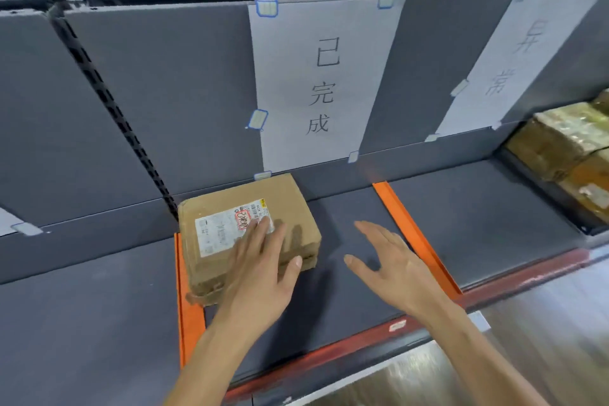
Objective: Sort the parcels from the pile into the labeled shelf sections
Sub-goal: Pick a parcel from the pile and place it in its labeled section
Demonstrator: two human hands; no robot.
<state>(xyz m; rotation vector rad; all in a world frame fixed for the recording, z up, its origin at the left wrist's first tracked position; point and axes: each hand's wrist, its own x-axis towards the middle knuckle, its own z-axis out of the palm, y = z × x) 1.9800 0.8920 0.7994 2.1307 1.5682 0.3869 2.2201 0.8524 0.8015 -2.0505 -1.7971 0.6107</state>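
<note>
A brown cardboard parcel (230, 208) with a white shipping label lies flat on the dark shelf (362, 290), in the section between two orange dividers. A white paper sign (323, 86) with black characters hangs on the back wall above it. My left hand (260, 270) rests on the parcel's near right part with fingers straight, the thumb beside its right edge. To the right of the parcel, my right hand (392, 267) hovers flat over the bare shelf, fingers spread, holding nothing.
The left orange divider (188, 313) runs under the parcel's left edge, the right orange divider (412, 227) bounds the section. A second paper sign (514, 56) marks the section to the right. Several taped brown parcels (566, 142) are stacked at far right.
</note>
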